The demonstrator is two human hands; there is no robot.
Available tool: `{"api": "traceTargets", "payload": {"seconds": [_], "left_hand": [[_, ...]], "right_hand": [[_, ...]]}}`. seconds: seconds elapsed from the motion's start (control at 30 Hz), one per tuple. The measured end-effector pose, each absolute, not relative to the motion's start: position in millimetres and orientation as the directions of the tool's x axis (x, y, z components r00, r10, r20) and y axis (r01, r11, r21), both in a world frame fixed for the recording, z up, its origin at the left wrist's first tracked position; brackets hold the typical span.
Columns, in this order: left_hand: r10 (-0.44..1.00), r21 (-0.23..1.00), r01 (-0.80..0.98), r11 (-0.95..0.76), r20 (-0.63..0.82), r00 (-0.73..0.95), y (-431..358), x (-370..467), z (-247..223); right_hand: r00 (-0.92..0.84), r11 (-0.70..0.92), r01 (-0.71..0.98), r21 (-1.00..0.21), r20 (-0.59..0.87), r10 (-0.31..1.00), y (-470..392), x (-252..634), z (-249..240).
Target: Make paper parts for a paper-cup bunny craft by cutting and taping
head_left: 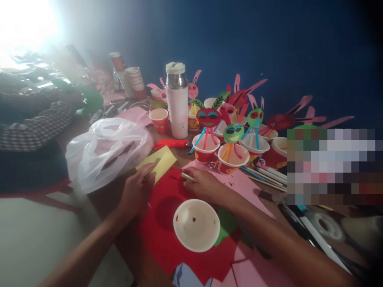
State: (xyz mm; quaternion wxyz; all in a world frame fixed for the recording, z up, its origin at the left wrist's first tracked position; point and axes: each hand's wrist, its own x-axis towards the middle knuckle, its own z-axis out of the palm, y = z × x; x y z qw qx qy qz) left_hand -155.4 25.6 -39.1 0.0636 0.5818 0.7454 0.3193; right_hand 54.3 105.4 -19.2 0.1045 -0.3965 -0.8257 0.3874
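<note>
Yellow paper [165,164] sits in the left hand [139,185] above red paper [161,223].

Low passage is offered over the flat red paper [161,247], to the left of the upright-walled paper cup [196,235]. Further left, the way is blocked by the bulging plastic bag [110,155]. Ahead, it is barred by the tall flask [178,111]; to the right, it is hemmed in by puppet-topped cups [233,161], sticks [269,175] and a tape roll [326,226]

Worn on the head, the one camera looks forward and down.
</note>
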Motion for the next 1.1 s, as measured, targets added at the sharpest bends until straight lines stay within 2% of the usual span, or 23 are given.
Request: {"api": "traceTargets", "payload": {"seconds": [0.2, 0.37, 0.57, 0.73, 1.0, 1.1], "left_hand": [[0.928, 0.568, 0.817, -0.098, 0.348, -0.131, 23.5, -156.9, -40.7], [0.957, 0.577, 0.793, -0.199, 0.287, 0.031, 22.1, -153.5, -31.0], [0.961, 0.562, 0.808, -0.176, 0.275, 0.018, 24.2, -151.3, -32.1], [0.964, 0.554, 0.820, -0.147, 0.267, -0.007, 25.3, -151.9, -34.7], [0.958, 0.567, 0.814, -0.124, 0.282, -0.051, 21.8, -151.6, -32.4], [0.966, 0.570, 0.804, -0.171, 0.258, 0.022, 20.0, -150.6, -29.0]], "right_hand": [[-0.718, 0.383, 0.503, -0.774, -0.128, 0.685, 107.6, 52.1, -19.2], [-0.745, 0.406, 0.476, -0.780, -0.112, 0.657, 99.9, 56.9, -13.6], [-0.649, 0.439, 0.615, -0.655, -0.105, 0.754, 100.3, 49.8, -6.1], [-0.637, 0.469, 0.677, -0.567, -0.131, 0.760, 104.7, 36.0, -7.6], [-0.742, 0.578, 0.527, -0.623, -0.005, 0.671, 89.8, 59.1, -2.7], [-0.735, 0.581, 0.510, -0.634, 0.030, 0.678, 87.3, 68.4, -4.2]]}}
